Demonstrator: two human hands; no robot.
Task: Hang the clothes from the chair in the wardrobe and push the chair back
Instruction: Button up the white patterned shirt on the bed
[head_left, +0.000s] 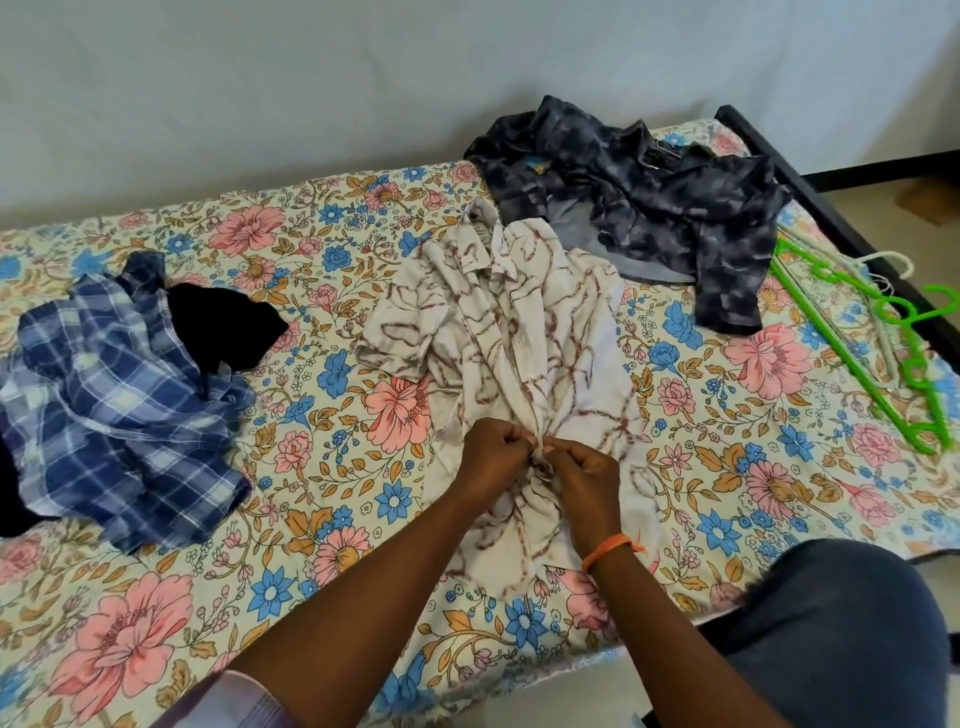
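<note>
Crumpled white marbled shirt (511, 332), front edge pinched by both hands' curled fingers (524, 441).

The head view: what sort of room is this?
Most likely a bedroom: a bed under a floral sheet, with shirts such as the white patterned shirt and green hangers lying on it.

wall (311, 78): pale, plain, behind bed | bed (156, 597): floral sheet, dark frame (810, 171) at right edge | floor (883, 176): light, far right corner
</note>
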